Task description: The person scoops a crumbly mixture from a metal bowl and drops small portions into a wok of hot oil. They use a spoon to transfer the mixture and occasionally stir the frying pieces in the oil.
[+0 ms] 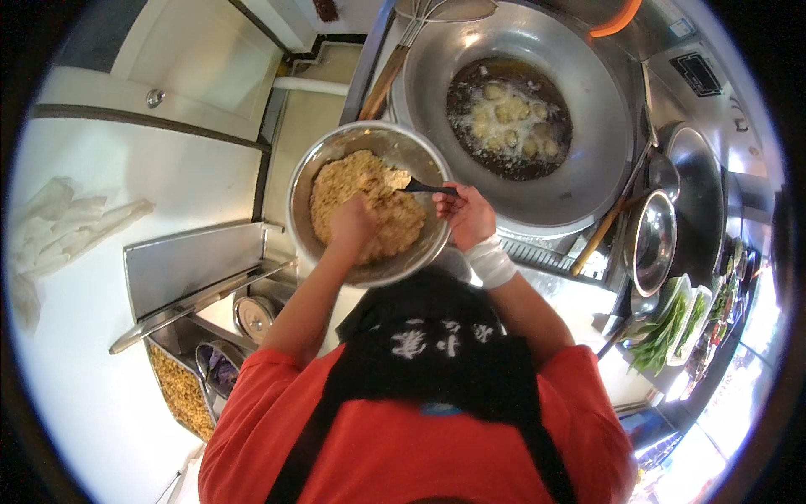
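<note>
A steel mixing bowl [295, 186] holds a coarse, tan minced mixture [390, 228]. My left hand [352, 225] is closed in a fist down in this mixture, most of its fingers hidden from view. With my right hand [467, 216], at the bowl's right rim, I grip the black handle of a spoon [430, 189]. The spoon's head carries a pale lump of mixture and lies over the bowl. Right of the bowl, a big wok [600, 118] contains dark bubbling oil, with several pale round balls [508, 113] frying among foam.
A wire strainer with a wooden handle [384, 84] leans at the wok's left edge. On the right are a ladle [663, 175], a small steel bowl [651, 239] and trays of green vegetables [672, 328]. Lower left, a container of yellow-brown bits [178, 391] sits beside a metal lid [254, 319].
</note>
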{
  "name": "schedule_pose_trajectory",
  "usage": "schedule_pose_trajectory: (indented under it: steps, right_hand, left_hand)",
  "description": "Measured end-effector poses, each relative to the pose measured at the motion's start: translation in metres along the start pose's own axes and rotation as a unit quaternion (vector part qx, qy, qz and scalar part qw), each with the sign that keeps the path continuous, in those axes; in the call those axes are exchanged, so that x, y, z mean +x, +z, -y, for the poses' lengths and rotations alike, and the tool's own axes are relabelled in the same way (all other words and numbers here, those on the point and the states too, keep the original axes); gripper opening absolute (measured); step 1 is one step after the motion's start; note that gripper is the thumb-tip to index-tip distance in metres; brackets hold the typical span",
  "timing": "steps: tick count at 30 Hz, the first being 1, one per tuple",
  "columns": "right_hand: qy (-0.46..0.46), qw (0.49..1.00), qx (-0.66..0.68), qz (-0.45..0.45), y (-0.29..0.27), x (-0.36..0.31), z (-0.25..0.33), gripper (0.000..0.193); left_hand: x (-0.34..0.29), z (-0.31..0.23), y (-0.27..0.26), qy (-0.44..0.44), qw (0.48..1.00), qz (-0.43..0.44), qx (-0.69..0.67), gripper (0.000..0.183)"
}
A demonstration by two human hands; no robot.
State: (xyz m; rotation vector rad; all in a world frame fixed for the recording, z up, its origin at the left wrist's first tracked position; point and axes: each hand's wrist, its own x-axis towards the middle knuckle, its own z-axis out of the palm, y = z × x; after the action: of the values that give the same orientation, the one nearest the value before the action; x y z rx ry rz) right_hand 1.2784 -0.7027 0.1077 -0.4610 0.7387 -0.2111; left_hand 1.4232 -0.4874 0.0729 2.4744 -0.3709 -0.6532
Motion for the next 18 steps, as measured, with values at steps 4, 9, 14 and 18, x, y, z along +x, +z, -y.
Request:
schedule_pose_trajectory:
  steps: [4, 9, 14, 18]
  right_hand:
    - [-0.159, 0.985, -0.068, -0.009, -0.026, 0.041, 0.064, 0.032]
    - [-0.24, 0.869, -0.39, -0.19, -0.052, 0.158, 0.14, 0.03]
    - [-0.16, 0.646, -0.725, -0.178, -0.069, 0.291, 0.152, 0.042]
    - [-0.184, 0.502, -0.837, -0.116, -0.089, 0.336, 0.13, 0.05]
  left_hand:
    - [-0.004, 0.005, 0.001, 0.027, 0.987, 0.003, 0.157, 0.047]
    - [-0.02, -0.01, 0.001, -0.043, 0.977, 0.073, 0.197, 0.071]
    - [-0.031, -0.014, 0.022, -0.002, 0.946, -0.01, 0.324, 0.078]
    - [-0.025, -0.007, 0.032, -0.026, 0.973, -0.014, 0.231, 0.072]
